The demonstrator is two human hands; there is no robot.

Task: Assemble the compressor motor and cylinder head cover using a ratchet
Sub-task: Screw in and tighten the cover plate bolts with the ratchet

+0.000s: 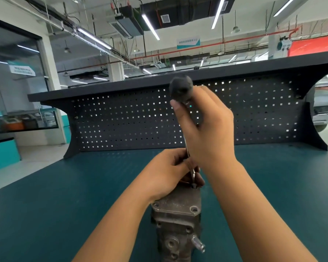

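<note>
Stretching under both hands and far to each side of them, the green bench top [64, 195] carries the work. Behind the hands, past the fingertips, a black panel with many small square holes [131, 120] stands upright along the far edge of the bench top, and a black shelf [121, 87] lies on top of it.

Below the hands and closer to the person, the grey metal compressor [175, 210] stands on the bench top between the two forearms. Its flat top plate faces up and has round bolt holes in the near corners.

The right hand [206, 129] is raised above the left one. Its fingers and thumb are curled round a tool [181, 88] at its black, round upper end, which sticks out above the thumb. The left hand [169, 171] is lower, just over the far end of the compressor, and its fingers pinch the thin metal shaft [186, 148] of the same tool. The two hands are close, one over the other; if they touch, I cannot tell.

The shaft runs down from the right hand, through the left fingers, to a small dark bolt [193, 185] at the far edge of the top plate. Under the right forearm, a short silver pipe stub [198, 243] points out from the near side of the compressor.
</note>
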